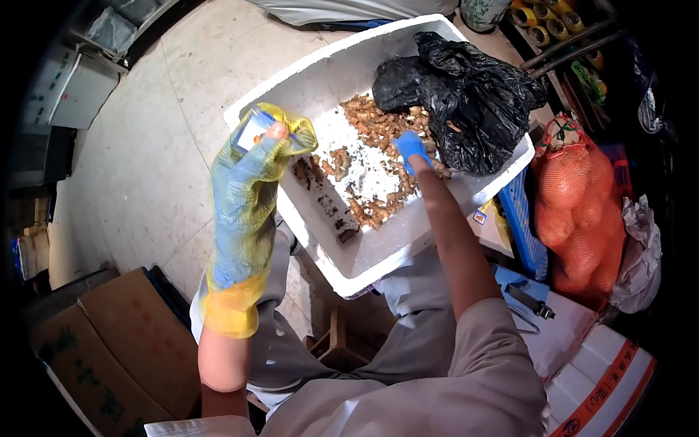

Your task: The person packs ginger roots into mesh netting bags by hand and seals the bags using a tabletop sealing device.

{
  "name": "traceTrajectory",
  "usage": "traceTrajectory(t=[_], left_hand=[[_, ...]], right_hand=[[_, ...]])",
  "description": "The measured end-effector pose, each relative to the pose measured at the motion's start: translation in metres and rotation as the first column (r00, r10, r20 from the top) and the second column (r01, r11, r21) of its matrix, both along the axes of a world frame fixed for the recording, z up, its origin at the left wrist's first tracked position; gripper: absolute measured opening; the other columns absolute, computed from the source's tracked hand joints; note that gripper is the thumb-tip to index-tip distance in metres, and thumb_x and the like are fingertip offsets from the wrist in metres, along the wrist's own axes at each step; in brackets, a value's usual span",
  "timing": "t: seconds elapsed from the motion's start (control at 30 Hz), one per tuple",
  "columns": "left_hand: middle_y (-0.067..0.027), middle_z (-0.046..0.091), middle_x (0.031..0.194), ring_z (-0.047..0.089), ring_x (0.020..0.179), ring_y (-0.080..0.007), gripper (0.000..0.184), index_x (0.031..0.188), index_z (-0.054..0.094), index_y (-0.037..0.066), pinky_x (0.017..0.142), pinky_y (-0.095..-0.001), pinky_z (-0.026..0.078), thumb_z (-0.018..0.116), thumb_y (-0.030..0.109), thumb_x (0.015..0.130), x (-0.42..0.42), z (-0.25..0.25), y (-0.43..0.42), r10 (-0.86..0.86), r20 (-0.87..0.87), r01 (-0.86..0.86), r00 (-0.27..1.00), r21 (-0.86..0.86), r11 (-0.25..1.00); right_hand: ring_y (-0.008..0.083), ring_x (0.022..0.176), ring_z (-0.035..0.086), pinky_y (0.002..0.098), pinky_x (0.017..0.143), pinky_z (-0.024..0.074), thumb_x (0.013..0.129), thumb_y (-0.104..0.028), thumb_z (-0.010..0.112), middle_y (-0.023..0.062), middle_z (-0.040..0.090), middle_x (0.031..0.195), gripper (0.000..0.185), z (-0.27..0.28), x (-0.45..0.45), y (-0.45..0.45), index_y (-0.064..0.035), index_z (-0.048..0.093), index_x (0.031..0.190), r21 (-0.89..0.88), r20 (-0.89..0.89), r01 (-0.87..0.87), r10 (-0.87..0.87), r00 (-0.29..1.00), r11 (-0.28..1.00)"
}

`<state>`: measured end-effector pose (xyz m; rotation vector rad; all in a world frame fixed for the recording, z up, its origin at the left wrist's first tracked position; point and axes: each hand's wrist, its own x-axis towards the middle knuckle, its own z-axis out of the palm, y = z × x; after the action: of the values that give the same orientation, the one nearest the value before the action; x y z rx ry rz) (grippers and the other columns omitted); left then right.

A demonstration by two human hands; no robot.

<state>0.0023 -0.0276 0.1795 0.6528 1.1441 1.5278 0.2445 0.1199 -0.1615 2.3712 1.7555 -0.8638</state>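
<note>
A white foam box (313, 251) lies across my knees, with pieces of ginger (371, 124) spread over its floor. My left hand (273, 135) is inside a yellow mesh bag (251, 211) pulled up over the forearm; its fingers are closed on the bag's rim beside a blue-and-white label (255, 127). In the box, my right hand (411, 148), in a blue glove, reaches down to the ginger near the black plastic bag (480, 95). Its fingertips are hidden among the pieces, so I cannot tell whether it grips any.
An orange net sack (579, 211) of round produce stands at the right, by a blue crate (526, 226). A brown cardboard box (120, 349) is at the lower left and a white taped box (601, 386) at the lower right. A wooden stool (338, 342) shows between my legs.
</note>
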Motion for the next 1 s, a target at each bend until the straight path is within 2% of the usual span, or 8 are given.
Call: traceTrajectory(t=[0.2, 0.27, 0.37, 0.43, 0.57, 0.8, 0.87, 1.0], left_hand=[[-0.0031, 0.053, 0.091, 0.05, 0.087, -0.0115, 0.033, 0.104, 0.051, 0.002, 0.084, -0.0226, 0.036, 0.053, 0.025, 0.08, -0.008, -0.011, 0.003, -0.143, -0.044, 0.138, 0.989, -0.096, 0.986], [-0.0034, 0.053, 0.093, 0.05, 0.088, -0.0119, 0.035, 0.107, 0.049, 0.002, 0.084, -0.0218, 0.036, 0.053, 0.025, 0.081, -0.006, -0.012, -0.004, -0.125, 0.027, 0.126, 0.992, -0.031, 0.992], [-0.0062, 0.053, 0.097, 0.052, 0.088, -0.0144, 0.033, 0.108, 0.049, 0.003, 0.083, -0.0237, 0.039, 0.052, 0.022, 0.082, -0.017, -0.027, -0.005, -0.094, 0.273, 0.101, 0.958, -0.01, 0.995], [-0.007, 0.053, 0.097, 0.052, 0.087, -0.015, 0.032, 0.107, 0.05, 0.002, 0.082, -0.0247, 0.04, 0.052, 0.023, 0.083, -0.013, -0.022, -0.007, -0.017, 0.221, 0.034, 0.975, -0.075, 0.997], [-0.0088, 0.053, 0.096, 0.052, 0.086, -0.0161, 0.031, 0.105, 0.05, 0.001, 0.08, -0.0276, 0.043, 0.051, 0.023, 0.083, -0.017, -0.015, -0.011, -0.021, 0.165, 0.035, 0.986, -0.082, 0.996], [-0.0092, 0.054, 0.094, 0.053, 0.085, -0.0167, 0.034, 0.105, 0.049, 0.0, 0.079, -0.0273, 0.043, 0.056, 0.022, 0.079, -0.022, -0.013, -0.016, -0.003, 0.188, 0.021, 0.982, -0.093, 0.995], [-0.0094, 0.054, 0.094, 0.053, 0.086, -0.0171, 0.035, 0.105, 0.049, 0.001, 0.08, -0.0277, 0.043, 0.056, 0.022, 0.079, -0.022, -0.012, -0.018, -0.005, 0.175, 0.024, 0.985, -0.109, 0.994], [-0.0098, 0.053, 0.096, 0.052, 0.087, -0.0179, 0.036, 0.106, 0.049, 0.001, 0.08, -0.0285, 0.043, 0.057, 0.023, 0.079, -0.024, -0.008, -0.018, -0.004, 0.161, 0.025, 0.987, -0.13, 0.991]], right_hand=[[0.0283, 0.074, 0.06, 0.0349, 0.066, 0.047, 0.065, -0.031, 0.067, 0.0199, 0.057, 0.094, 0.057, -0.036, -0.039, -0.018, -0.0019, 0.046, 0.109, 0.192, -0.184, 0.244, -0.209, 0.96, 0.951], [0.0121, 0.062, 0.056, 0.0243, 0.051, 0.0426, 0.07, -0.038, 0.061, 0.0113, 0.057, 0.078, 0.038, 0.004, -0.03, -0.006, -0.0042, 0.054, 0.085, -0.294, -0.574, -0.049, -0.136, 0.807, 0.954], [0.018, 0.067, 0.058, 0.0296, 0.056, 0.0454, 0.071, -0.038, 0.059, 0.0116, 0.058, 0.077, 0.036, -0.014, -0.011, 0.008, -0.004, 0.056, 0.083, -0.308, -0.518, -0.091, -0.086, 0.851, 0.947], [0.0242, 0.075, 0.058, 0.0353, 0.065, 0.0463, 0.069, -0.033, 0.06, 0.0138, 0.059, 0.08, 0.033, -0.013, -0.004, 0.003, -0.0042, 0.056, 0.085, 0.328, 0.133, -0.144, 0.105, 0.986, 0.934], [0.0314, 0.084, 0.056, 0.0366, 0.074, 0.0452, 0.067, -0.015, 0.057, 0.0152, 0.057, 0.091, 0.049, -0.006, -0.005, -0.009, -0.0055, 0.043, 0.113, 0.394, 0.18, -0.205, 0.144, 0.973, 0.896], [0.0274, 0.088, 0.057, 0.0348, 0.074, 0.0459, 0.067, -0.022, 0.063, 0.0194, 0.056, 0.097, 0.06, -0.013, -0.033, 0.015, -0.0006, 0.038, 0.117, 0.04, 0.088, -0.285, 0.281, 0.956, 0.958], [0.0299, 0.086, 0.057, 0.0359, 0.077, 0.0446, 0.071, -0.024, 0.061, 0.0228, 0.055, 0.097, 0.06, 0.008, -0.032, 0.026, -0.0005, 0.036, 0.12, -0.541, -0.569, -0.524, 0.173, 0.804, 0.658], [0.0312, 0.093, 0.053, 0.0352, 0.084, 0.0403, 0.069, -0.024, 0.063, 0.0214, 0.054, 0.098, 0.056, 0.035, -0.049, 0.045, -0.0052, 0.041, 0.117, 0.079, -0.24, -0.294, 0.304, 0.922, 0.953]])
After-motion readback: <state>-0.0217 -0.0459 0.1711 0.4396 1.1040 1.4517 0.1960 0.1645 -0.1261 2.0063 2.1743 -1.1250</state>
